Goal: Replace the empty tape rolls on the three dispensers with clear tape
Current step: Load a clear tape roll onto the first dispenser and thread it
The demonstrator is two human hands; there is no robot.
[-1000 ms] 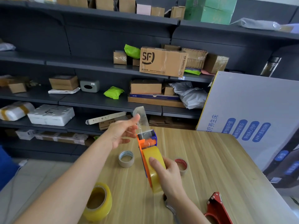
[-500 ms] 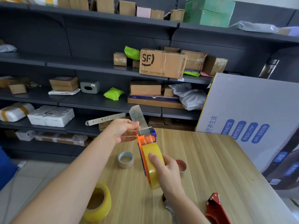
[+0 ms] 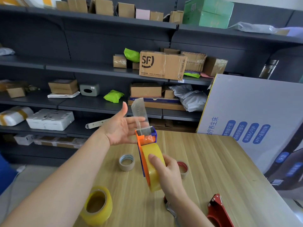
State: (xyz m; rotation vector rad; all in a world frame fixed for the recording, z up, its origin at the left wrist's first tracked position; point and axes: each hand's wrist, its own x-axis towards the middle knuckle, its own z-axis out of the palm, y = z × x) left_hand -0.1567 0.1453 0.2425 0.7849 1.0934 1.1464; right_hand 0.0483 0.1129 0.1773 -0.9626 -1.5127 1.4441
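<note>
My right hand [image 3: 165,174] grips an orange and blue tape dispenser [image 3: 146,139] loaded with a clear yellowish tape roll [image 3: 151,154], held upright above the wooden table [image 3: 205,161]. A loose strip of tape [image 3: 139,110] stands up from the dispenser's cutter. My left hand [image 3: 120,128] is spread open just left of the dispenser head, fingers reaching behind the strip. A full clear tape roll [image 3: 97,204] lies at the near left. A red dispenser [image 3: 218,212] sits at the near right; a metal part [image 3: 171,210] shows under my right wrist.
Two empty cardboard cores lie on the table: a grey-rimmed one [image 3: 126,162] and a red-rimmed one [image 3: 183,168] partly behind my right hand. A large white printed box [image 3: 249,122] leans at the table's right. Dark shelves [image 3: 91,104] with parcels stand behind.
My left hand went from pinching the tape strip near the cutter to an open, spread palm. The strip still stands upright. My right hand holds the dispenser in about the same spot.
</note>
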